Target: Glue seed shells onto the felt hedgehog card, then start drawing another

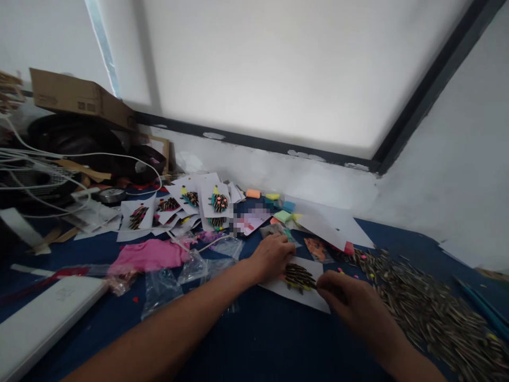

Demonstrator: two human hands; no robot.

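A white card (274, 286) lies on the blue cloth, bearing a hedgehog shape made of striped sunflower seeds (299, 277) with yellow bits along its lower edge. My left hand (272, 257) rests on the card's upper left part, its fingers curled down and holding it. Part of the shape's left end is hidden beneath that hand. At the card's right edge, the thumb and fingers of my right hand (350, 297) are pinched together close to the seeds. Whatever sits between those fingertips is hidden.
Loose sunflower seeds (433, 307) form a large heap at right. Several finished hedgehog cards (190, 197) overlap at back left. Pink clay (149, 255), plastic bags (161, 292) and a white box (47, 323) lie left. Coloured clay blocks (283, 216) and paper (338, 225) sit near the wall.
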